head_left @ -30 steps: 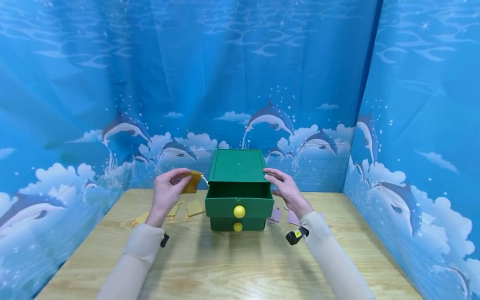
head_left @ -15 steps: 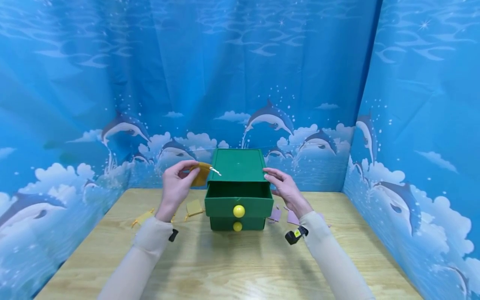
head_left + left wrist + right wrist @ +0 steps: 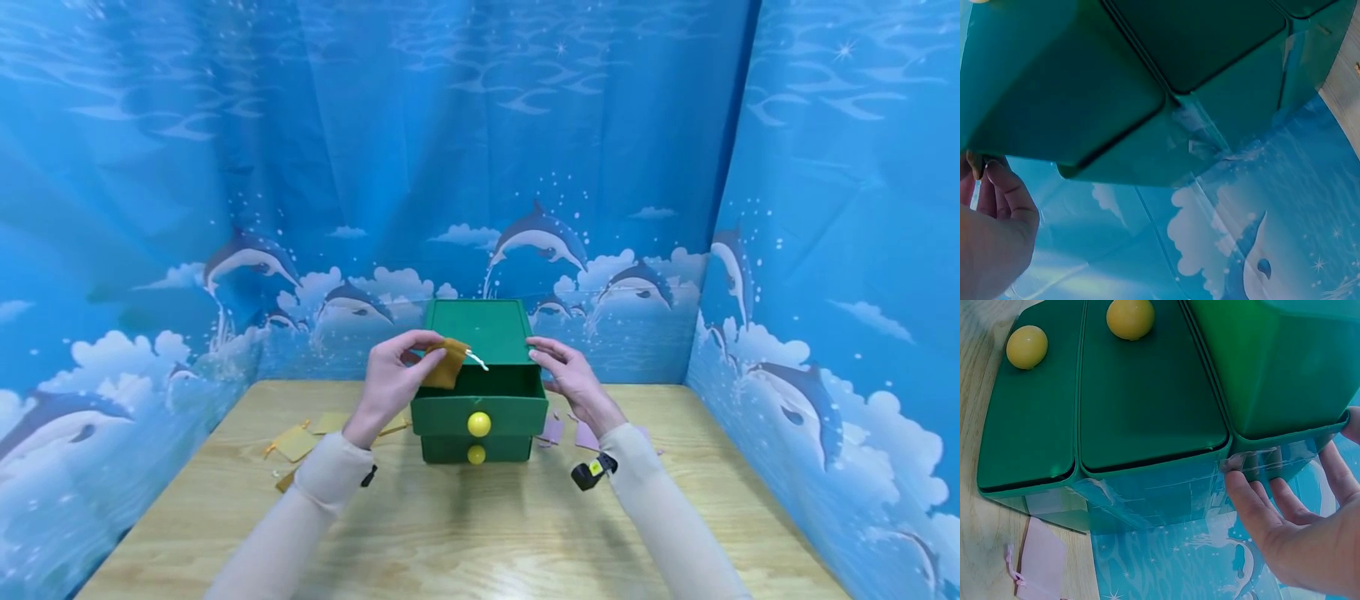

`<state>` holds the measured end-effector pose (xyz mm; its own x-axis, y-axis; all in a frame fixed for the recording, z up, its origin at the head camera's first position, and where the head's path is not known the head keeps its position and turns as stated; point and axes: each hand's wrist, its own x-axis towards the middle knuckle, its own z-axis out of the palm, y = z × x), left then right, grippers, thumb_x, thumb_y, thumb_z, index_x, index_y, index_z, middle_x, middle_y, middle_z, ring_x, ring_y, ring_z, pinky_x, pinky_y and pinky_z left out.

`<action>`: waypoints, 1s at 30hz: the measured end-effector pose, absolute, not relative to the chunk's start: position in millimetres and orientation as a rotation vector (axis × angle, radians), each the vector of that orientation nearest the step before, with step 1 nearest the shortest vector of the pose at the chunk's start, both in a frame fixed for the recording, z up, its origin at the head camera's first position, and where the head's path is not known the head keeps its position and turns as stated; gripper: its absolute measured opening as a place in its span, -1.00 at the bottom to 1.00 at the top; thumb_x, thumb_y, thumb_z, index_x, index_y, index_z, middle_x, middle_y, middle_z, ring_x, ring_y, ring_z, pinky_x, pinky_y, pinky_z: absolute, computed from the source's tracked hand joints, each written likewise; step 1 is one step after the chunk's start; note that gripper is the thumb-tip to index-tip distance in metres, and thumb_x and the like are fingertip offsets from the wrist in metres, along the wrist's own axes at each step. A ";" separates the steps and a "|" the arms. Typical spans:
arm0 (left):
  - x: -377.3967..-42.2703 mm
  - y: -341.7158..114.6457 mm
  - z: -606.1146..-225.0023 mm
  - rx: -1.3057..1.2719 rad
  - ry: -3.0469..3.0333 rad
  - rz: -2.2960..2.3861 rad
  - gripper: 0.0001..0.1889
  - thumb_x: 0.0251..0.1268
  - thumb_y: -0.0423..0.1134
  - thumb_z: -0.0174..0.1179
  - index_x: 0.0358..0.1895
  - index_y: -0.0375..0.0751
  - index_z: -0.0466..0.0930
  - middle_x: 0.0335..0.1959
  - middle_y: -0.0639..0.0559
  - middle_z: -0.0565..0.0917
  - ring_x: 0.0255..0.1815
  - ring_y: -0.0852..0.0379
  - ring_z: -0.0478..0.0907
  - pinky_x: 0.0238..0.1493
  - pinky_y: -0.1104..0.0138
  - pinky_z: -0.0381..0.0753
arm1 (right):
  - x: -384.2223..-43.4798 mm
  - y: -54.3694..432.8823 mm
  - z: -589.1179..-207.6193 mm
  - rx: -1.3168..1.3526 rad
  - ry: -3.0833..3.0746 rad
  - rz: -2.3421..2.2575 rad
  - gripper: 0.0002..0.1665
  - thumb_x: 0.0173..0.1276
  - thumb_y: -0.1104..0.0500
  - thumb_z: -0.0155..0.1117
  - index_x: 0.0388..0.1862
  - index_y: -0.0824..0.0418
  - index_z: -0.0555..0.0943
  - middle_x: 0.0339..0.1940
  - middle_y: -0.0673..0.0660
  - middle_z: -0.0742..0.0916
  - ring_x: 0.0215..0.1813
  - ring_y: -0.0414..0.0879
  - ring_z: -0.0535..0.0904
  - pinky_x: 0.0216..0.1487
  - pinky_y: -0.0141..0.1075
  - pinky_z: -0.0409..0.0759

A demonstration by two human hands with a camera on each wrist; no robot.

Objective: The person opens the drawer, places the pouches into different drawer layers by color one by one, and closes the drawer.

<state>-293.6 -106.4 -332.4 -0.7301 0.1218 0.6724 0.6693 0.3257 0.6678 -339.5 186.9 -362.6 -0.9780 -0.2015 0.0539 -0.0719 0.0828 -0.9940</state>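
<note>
A green plastic drawer cabinet (image 3: 480, 321) stands on the table, its top drawer (image 3: 441, 415) pulled out towards me by a yellow-knobbed front. Over that drawer's left part, my left hand (image 3: 392, 377) pinches a mustard-brown drawstring pouch (image 3: 447, 368) between thumb and fingers. White cord ends stick out from the pouch to the right. My right hand (image 3: 567, 372) rests on the cabinet's upper right side. In the right wrist view its extended fingers (image 3: 1249, 503) touch the taped green wall. The lower drawers (image 3: 1147, 394) are closed. Most of the drawer's inside is hidden.
Several pale yellow pouches (image 3: 296, 443) lie left of the cabinet, partly behind my left arm, with a brown pouch (image 3: 285, 481) near the sleeve. Lilac pouches (image 3: 587, 436) lie to the right. A blue dolphin-print curtain (image 3: 480, 167) hangs behind the wooden table (image 3: 480, 533).
My left hand has carried the brown pouch rightwards, rising and then dipping, from beside the cabinet to over the pulled-out drawer. The right hand stays at the cabinet's side.
</note>
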 end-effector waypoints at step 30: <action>-299.4 -70.2 -322.5 -0.913 -2.238 -1.170 -0.90 0.25 -0.36 0.33 -0.21 -0.11 0.74 -0.22 0.06 0.75 -0.29 0.20 0.60 -0.29 0.37 0.63 | -340.5 186.4 -363.6 -0.290 2.218 -2.063 -0.41 0.46 -0.07 0.20 0.41 0.03 0.41 0.46 0.13 0.40 0.52 0.09 0.21 0.43 0.19 0.26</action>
